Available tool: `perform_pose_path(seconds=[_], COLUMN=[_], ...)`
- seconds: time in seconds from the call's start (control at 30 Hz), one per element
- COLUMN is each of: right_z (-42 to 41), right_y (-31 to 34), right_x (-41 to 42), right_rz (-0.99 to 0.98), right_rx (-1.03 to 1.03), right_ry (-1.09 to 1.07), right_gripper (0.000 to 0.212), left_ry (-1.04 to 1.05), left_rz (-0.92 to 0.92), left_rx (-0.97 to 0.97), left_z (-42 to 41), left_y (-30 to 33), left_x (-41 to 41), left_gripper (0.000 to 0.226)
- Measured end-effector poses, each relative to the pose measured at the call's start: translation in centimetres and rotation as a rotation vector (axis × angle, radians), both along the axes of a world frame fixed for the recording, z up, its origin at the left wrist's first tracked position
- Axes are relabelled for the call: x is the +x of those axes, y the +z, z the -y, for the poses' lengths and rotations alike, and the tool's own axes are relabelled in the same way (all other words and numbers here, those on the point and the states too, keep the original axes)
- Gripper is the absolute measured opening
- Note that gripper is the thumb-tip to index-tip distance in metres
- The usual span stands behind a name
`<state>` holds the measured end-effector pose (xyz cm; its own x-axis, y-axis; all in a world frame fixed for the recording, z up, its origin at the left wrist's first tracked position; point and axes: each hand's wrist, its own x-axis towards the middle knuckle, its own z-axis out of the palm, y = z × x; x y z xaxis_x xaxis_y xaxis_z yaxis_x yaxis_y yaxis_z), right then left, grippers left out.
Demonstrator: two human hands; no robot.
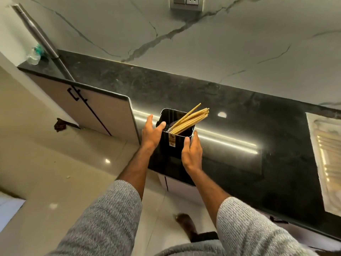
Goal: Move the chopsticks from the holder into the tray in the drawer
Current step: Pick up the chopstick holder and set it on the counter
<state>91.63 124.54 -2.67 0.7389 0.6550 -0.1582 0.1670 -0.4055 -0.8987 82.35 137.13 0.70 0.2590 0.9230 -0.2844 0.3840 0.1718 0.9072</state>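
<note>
The scene is dim and warm-toned, lit mainly from above. A long bright streak of glare (212,134) crosses the glossy black stone countertop (239,126) from 9 o'clock toward 3 o'clock, with a small round highlight (222,114) just above it. More soft spots of reflected light (107,160) sit on the shiny beige floor tiles (46,163) at 8 o'clock. The pale ridged drainboard (326,159) at 3 o'clock is washed out by glare. Wide-angle distortion bends the counter edge and tilts the white veined marble wall (203,43). The grey knitted sleeves (110,218) at 6 o'clock look soft, and the clear plastic bottle (35,54) at 10 o'clock is blurred.
</note>
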Motion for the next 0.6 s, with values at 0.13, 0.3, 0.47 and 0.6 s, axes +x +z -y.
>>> perform_pose_path(seconds=[0.13,0.3,0.47,0.6], right_z=[-1.6,-3.0,-4.0,-4.2], right_y=[-0.3,-0.2,-0.2,-0.1], right_x=[0.7,1.6,2.5,2.6], right_rz=[-0.033,-0.079,-0.124,-0.143], right_rx=[0.053,0.103,0.102,0.119], right_ry=[0.012,-0.003,-0.030,0.009], right_gripper=[0.053,0.050,0.052,0.050], left_ry=[0.053,0.092,0.088,0.138], left_rz=[0.005,-0.035,0.021,0.091], left_rx=[-0.025,-0.019,0.000,-0.014], left_z=[-1.4,-1.8,-1.2,-0.2], left_y=[-1.1,-2.4,-1.9,-2.0], left_x=[1.7,2.1,2.2,1.5], left_gripper=[0.078,0.053,0.034,0.039])
